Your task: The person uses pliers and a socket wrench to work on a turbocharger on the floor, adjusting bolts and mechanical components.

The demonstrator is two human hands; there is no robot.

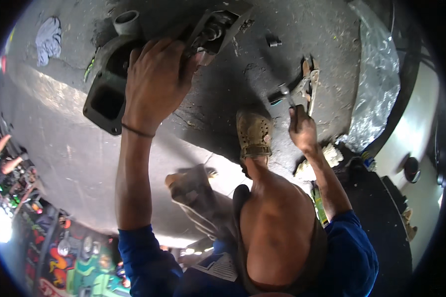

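Note:
My left hand point(156, 81) is curled over a dark cast-metal turbocharger housing point(104, 79), with its fingers gripping the far side and partly hidden. The housing has a square bolted flange and a round pipe outlet. Close to my left fingertips is an open box-shaped piece point(230, 47) with shiny rounded metal parts point(213, 30) inside. My right hand point(303, 131) is closed round the handle of a ratchet wrench point(285, 91), whose head points away from me. Locking pliers point(309, 81) lie on the floor just beyond that hand.
A small metal socket point(275, 43) lies on the dark floor. A grey cloth point(48, 40) is at far left, clear plastic sheeting point(379, 84) at right. My foot in a brown clog point(254, 131) stands between my arms. A pale rag point(329, 159) lies by my right forearm.

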